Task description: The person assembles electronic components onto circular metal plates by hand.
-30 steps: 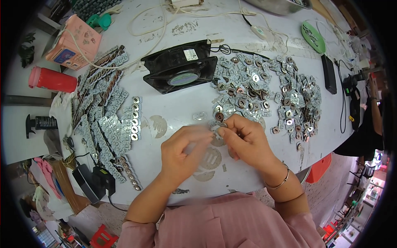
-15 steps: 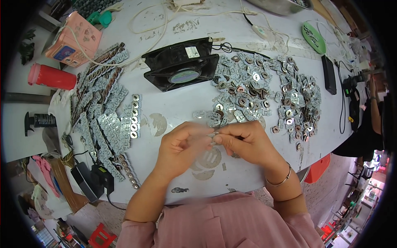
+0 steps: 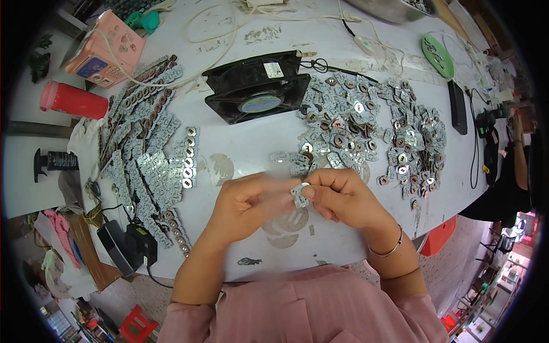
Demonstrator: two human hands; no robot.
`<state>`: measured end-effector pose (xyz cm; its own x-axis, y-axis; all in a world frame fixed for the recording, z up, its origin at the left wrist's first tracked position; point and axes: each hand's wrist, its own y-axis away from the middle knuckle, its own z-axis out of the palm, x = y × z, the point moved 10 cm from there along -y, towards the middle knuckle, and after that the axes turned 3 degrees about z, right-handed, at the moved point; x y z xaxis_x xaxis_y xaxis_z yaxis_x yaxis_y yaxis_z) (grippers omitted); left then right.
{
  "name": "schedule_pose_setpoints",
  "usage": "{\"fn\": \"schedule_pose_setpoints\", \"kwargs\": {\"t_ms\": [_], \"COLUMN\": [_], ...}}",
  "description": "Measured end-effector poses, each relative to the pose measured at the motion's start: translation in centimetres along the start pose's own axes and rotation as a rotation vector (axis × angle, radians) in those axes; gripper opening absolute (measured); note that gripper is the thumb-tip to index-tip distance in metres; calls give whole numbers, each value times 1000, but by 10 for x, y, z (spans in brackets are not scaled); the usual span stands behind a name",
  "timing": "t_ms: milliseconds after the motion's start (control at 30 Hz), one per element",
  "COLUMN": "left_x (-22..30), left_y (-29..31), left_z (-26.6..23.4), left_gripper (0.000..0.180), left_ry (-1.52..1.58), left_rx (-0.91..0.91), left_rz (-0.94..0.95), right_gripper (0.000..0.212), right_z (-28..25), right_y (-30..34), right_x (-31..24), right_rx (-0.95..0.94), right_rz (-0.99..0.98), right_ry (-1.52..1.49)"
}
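Between the thumb and fingers of my right hand is a small silvery metal part with a round end. My left hand is right beside it, its fingers bent toward the part. Those fingertips are smeared by motion, so I cannot tell whether they grip it. Just beyond my hands lies a loose heap of similar metal parts, some with coppery or shiny round faces. Rows of such parts lie joined in strips on the left.
A black cooling fan stands behind my hands. Another heap of parts is at right. Around the table are a red cup, a pink box, a black power adapter, a green dish and a metal bowl.
The small metal part shows more plainly between my hands now. My left hand has shifted slightly, its fingers still blurred. The whole view has moved a little.
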<state>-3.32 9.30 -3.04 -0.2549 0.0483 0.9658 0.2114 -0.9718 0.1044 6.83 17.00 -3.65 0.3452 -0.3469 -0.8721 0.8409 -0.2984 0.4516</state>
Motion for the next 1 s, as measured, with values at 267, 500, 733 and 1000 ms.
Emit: {"fn": "schedule_pose_setpoints", "kwargs": {"t_ms": [267,500,733,1000], "left_x": [15,49,63,88], "left_y": [6,17,10,45], "left_z": [-2,10,12,-68], "left_gripper": [25,23,26,36], "left_ry": [-152,-662,-1107,-1722], "left_rx": [164,268,212,636], "left_rz": [266,545,512,273], "right_gripper": [23,17,9,13], "right_z": [-8,-8,-48,3], "right_y": [0,1,37,7], "right_x": [6,4,-56,-31], "right_rx": [135,146,608,116], "right_rz": [11,-15,-412,-418], "right_ry": [-224,-219,583,51]}}
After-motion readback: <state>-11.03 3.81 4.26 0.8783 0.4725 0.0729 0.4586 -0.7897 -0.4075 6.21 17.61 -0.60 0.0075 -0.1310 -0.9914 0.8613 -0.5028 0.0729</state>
